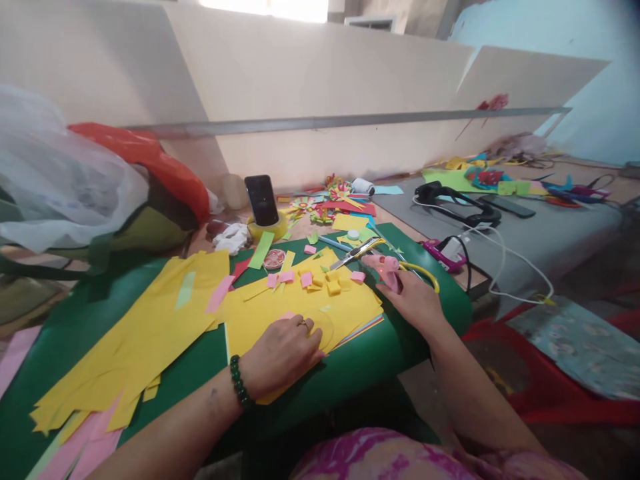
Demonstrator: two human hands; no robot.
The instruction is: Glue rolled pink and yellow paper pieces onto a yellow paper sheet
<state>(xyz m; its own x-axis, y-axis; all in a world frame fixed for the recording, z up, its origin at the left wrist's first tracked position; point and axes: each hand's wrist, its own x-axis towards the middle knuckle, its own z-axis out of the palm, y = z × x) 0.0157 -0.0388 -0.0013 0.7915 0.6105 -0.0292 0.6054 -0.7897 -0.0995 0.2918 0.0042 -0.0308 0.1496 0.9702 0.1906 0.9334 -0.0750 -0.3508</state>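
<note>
My left hand [287, 350] is closed, its curled fingers on a round-edged piece of yellow paper [326, 328] that lies over larger yellow sheets [250, 310]. What is under the fingertips is hidden. To the right, my right hand [415, 300] is wrapped round a pink glue gun [389, 267], its nozzle end pointing away to the left. Scissors [355, 253] with yellow handles lie just beyond the glue gun. Small folded loops of yellow paper [333, 287] and pink paper [307, 280] are scattered on the far part of the yellow sheets.
A green mat [185, 360] covers the work surface, with yellow strips [135, 333] at left. Behind stand a phone [261, 200] on a tape roll [274, 227] and paper flowers [340, 190]. Bags [100, 180] crowd the left; a power strip [444, 256] with cables lies right.
</note>
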